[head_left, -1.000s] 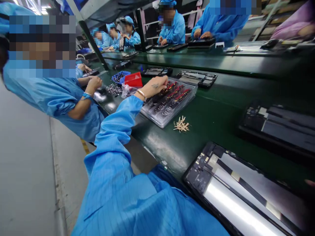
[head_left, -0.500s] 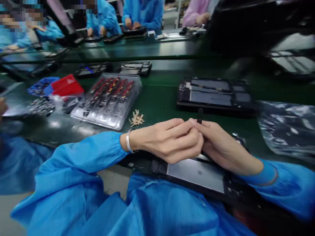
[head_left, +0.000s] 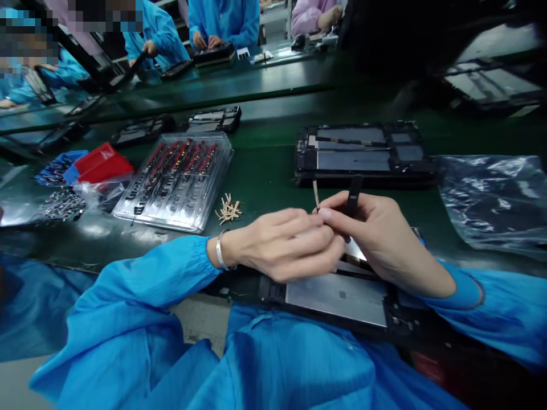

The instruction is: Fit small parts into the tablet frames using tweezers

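Note:
My left hand point(head_left: 294, 245) and my right hand point(head_left: 376, 233) meet at the fingertips above an opened device point(head_left: 337, 299) with a silver panel in a black frame. A thin tan strip point(head_left: 315, 193) with a dark lower end stands up from the pinched fingertips of my right hand. A flat black tool point(head_left: 354, 195) pokes up from the same hand, its lower part hidden in the palm. My left fingers are curled and touch the right fingertips; what they pinch is hidden.
Left of my hands lie a small heap of tan strips point(head_left: 229, 209) and a clear tray point(head_left: 171, 188) of red-and-black parts. Farther left are a red bin point(head_left: 102, 163) and loose metal parts point(head_left: 64, 205). Another opened device point(head_left: 363, 154) lies ahead, beside a plastic bag point(head_left: 496, 199). Co-workers sit opposite.
The tan strip now shows upright at my right fingertips. The black tool stands out more above the hand. The view has shifted slightly; a co-worker opposite now lifts a dark flat object.

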{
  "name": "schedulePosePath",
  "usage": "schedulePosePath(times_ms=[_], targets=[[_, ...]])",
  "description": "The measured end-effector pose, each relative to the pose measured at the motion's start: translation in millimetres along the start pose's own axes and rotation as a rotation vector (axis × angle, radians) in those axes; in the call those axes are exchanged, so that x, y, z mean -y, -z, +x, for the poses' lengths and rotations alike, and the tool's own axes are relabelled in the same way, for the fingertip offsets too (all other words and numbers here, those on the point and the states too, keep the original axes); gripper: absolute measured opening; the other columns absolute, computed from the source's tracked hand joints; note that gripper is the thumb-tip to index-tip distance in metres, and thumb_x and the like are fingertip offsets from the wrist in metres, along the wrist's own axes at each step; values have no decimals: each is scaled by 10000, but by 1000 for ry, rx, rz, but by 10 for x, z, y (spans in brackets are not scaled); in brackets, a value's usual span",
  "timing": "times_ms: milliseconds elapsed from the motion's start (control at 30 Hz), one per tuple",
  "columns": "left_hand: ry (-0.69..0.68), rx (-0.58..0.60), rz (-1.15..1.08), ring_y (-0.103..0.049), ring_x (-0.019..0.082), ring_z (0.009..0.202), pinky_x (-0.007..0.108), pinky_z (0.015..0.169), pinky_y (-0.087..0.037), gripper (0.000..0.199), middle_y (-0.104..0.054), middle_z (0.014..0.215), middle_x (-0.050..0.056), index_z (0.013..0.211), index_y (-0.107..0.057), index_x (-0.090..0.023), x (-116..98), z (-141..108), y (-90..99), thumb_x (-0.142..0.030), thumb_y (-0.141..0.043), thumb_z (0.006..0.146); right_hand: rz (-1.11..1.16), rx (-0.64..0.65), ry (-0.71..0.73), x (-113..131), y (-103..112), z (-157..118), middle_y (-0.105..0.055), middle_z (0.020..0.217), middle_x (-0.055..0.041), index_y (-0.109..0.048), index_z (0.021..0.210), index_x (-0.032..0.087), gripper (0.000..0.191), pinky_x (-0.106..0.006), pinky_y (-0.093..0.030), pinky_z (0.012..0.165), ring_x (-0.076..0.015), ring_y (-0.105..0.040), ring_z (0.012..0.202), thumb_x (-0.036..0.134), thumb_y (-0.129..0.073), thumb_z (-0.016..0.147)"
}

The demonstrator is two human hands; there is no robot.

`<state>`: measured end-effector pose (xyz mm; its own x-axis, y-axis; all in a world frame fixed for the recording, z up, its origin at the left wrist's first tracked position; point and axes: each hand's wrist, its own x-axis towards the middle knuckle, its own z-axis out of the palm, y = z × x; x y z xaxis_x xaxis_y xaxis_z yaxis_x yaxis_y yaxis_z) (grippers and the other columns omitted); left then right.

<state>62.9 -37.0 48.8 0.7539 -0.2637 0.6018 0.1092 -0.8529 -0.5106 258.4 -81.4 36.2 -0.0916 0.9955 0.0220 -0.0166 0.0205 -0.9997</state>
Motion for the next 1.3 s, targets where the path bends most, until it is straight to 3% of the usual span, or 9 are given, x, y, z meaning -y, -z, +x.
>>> schedulePosePath(times_ms=[133, 333, 600, 833, 967, 1033, 1100, 1200, 1300], targets=[[306, 144, 121, -597, 161, 692, 308, 613, -452, 169, -687, 799, 51, 960, -661, -121, 31, -11, 90, -279, -627, 1008, -287, -33, 239, 45, 4, -38, -685, 686, 18, -766, 847, 195, 110, -231, -426, 528, -101, -563, 580, 301, -743, 868], [389, 312, 153, -560, 170, 726, 307, 668, -429, 183, -668, 827, 49, 966, -625, -136, -64, 49, 170, -182, -476, 1061, -575, -42, 488, 10, -3, -53, -701, 733, 7, -741, 866, 180, 105, -253, -434, 586, -117, -607, 646, 212, -659, 922], [416, 326, 297, -496, 188, 692, 333, 640, -358, 217, -581, 721, 24, 805, -574, -181, -70, -81, 257, -136, -514, 1010, -641, -25, 447, -27, -7, -49, -686, 700, 6, -727, 841, 180, 118, -264, -430, 584, -121, -589, 607, 228, -650, 916], [801, 1010, 404, -570, 253, 786, 356, 671, -415, 199, -628, 835, 94, 879, -633, -143, 54, -608, 655, -111, -481, 1003, -468, -5, 178, 4, 14, 44, -709, 728, -24, -745, 815, 184, 162, -272, -470, 566, -158, -642, 630, 330, -688, 854], [864, 1220, 288, -614, 277, 872, 356, 699, -445, 231, -655, 959, 127, 1000, -676, -102, 30, -635, 734, -12, -470, 949, -386, -23, 55, -9, 13, 58, -685, 698, -29, -755, 838, 184, 242, -268, -460, 516, -154, -612, 581, 424, -727, 816], [884, 1125, 279, -620, 280, 913, 364, 737, -462, 281, -663, 1034, 150, 1121, -679, -82, 31, -580, 700, -28, -447, 971, -342, -30, 23, -29, 11, 50, -666, 679, -26, -755, 832, 185, 257, -258, -453, 512, -149, -597, 587, 440, -754, 795], [946, 831, 163, -625, 255, 930, 357, 788, -475, 280, -675, 1046, 144, 1154, -690, -94, 32, -497, 597, -128, -441, 1032, -283, -38, 2, -49, 3, 31, -631, 637, -13, -750, 832, 184, 265, -246, -428, 493, -133, -559, 562, 444, -776, 784], [1137, 346, -450, -629, 174, 888, 279, 781, -470, 305, -704, 987, 77, 1102, -734, -147, 25, -323, 330, -352, -512, 1059, -222, -55, 20, -75, -26, -4, -586, 584, 8, -739, 831, 181, 262, -229, -402, 487, -110, -517, 532, 437, -781, 801], [1327, 78, -1093, -555, 113, 743, 224, 644, -401, 364, -682, 891, 34, 1080, -747, -140, 50, -122, 60, -453, -571, 1017, -201, -39, 52, -95, -41, -8, -550, 543, 24, -718, 823, 176, 258, -234, -400, 497, -103, -495, 506, 429, -766, 831]])
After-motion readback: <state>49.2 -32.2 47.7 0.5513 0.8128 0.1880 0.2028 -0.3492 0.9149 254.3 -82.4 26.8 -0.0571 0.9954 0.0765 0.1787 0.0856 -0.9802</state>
